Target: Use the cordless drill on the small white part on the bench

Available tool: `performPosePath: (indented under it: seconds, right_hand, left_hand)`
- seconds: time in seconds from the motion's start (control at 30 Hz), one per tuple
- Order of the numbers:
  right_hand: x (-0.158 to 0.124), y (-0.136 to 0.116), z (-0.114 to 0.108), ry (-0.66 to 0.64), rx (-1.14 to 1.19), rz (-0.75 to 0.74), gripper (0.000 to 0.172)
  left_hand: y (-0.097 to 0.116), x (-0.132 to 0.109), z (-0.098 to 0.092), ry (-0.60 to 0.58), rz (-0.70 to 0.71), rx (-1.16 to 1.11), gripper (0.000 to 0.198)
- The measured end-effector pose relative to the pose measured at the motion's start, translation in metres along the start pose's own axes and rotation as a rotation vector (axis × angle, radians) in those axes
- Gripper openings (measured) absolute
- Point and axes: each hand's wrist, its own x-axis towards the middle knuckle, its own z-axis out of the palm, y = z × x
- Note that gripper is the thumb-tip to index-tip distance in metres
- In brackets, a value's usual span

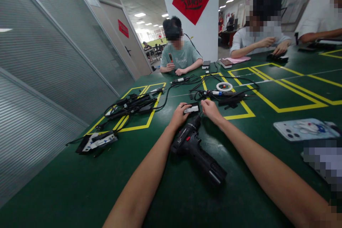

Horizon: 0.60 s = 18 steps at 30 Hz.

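Note:
My left hand (179, 114) is closed on the left side of a small black case (193, 108) with a white label on it. Just right of the case, my right hand (211, 111) has its fingers pinched together; whatever they hold is too small to make out. A black cordless drill (196, 146) lies on the green table between my forearms, its chuck pointing at the case and its handle toward me.
Black cables (130, 106) and a dark pouch (97, 141) lie at the left. Beyond my hands are more tools (227, 97) and a white ring (224, 86). A phone (306, 129) rests at the right. Several people sit across the table (149, 171).

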Motion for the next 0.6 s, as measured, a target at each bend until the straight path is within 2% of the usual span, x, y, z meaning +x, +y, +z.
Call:
performPosePath:
  seconds: [0.1,0.2,0.4,0.5,0.6]
  right_hand:
    - [0.0,-0.002,0.002,0.074,-0.186,-0.05,0.029]
    - [0.003,-0.005,0.005,0.085,-0.366,-0.105,0.032]
    - [0.006,-0.002,0.009,-0.095,-0.652,-0.258,0.031]
    - [0.006,-0.001,0.01,-0.1,-0.66,-0.332,0.028]
    - [0.006,-0.008,0.013,-0.054,-0.54,-0.423,0.026]
  left_hand:
    - [-0.005,0.001,-0.001,0.03,-0.03,-0.038,0.031]
    - [-0.008,0.001,-0.004,0.057,-0.075,-0.072,0.029]
    - [-0.008,0.001,-0.005,0.027,-0.102,-0.138,0.029]
    - [-0.006,0.001,-0.004,0.009,-0.127,-0.155,0.04]
    - [-0.004,0.001,-0.003,-0.003,-0.18,-0.154,0.049]
